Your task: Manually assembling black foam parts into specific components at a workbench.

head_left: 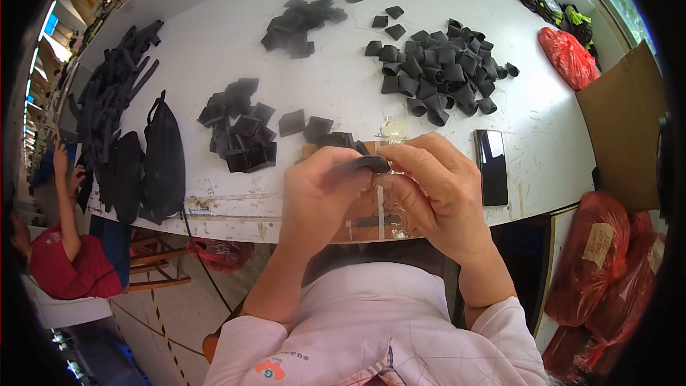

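Two hands, left hand (318, 189) and right hand (429, 186), both pinching one black rubber piece (366, 164) above white table (343, 93).

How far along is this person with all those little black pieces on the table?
Done, it seems: a heap of rolled black loops lies at the far right of the white table. In hand: the left hand and right hand pinch one black piece between them. Left: piles of flat black squares and long strips, so plenty probably remains.
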Demonstrator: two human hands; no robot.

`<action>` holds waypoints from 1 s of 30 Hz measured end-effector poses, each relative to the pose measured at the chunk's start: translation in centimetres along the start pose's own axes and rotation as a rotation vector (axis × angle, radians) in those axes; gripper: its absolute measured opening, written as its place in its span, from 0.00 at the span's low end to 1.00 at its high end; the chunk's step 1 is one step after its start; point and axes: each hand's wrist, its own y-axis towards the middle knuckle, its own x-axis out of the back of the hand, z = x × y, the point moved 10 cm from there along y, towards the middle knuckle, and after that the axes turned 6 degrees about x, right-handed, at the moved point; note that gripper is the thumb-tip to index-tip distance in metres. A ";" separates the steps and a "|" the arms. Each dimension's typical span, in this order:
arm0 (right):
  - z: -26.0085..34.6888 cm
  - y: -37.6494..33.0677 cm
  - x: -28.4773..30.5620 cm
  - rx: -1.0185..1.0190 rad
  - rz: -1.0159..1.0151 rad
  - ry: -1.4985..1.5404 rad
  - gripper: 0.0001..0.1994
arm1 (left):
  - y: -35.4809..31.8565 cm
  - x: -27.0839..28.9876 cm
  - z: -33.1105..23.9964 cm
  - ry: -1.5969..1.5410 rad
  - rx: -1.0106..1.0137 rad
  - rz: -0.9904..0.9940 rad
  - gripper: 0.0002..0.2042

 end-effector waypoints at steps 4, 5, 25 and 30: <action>-0.8 -0.1 -0.1 -0.067 -0.025 0.110 0.08 | 0.0 -0.3 1.9 -0.192 0.257 0.051 0.04; -0.9 -0.1 -0.2 -0.068 -0.021 0.111 0.08 | -0.1 -0.9 2.7 -0.380 0.335 0.110 0.05; -9.3 1.8 1.5 -0.488 -0.325 0.918 0.11 | 4.0 9.6 6.0 0.491 -0.265 -0.602 0.09; -11.8 -4.2 -0.7 -0.636 -0.302 0.680 0.10 | 8.3 10.1 9.1 1.248 -0.077 -0.474 0.09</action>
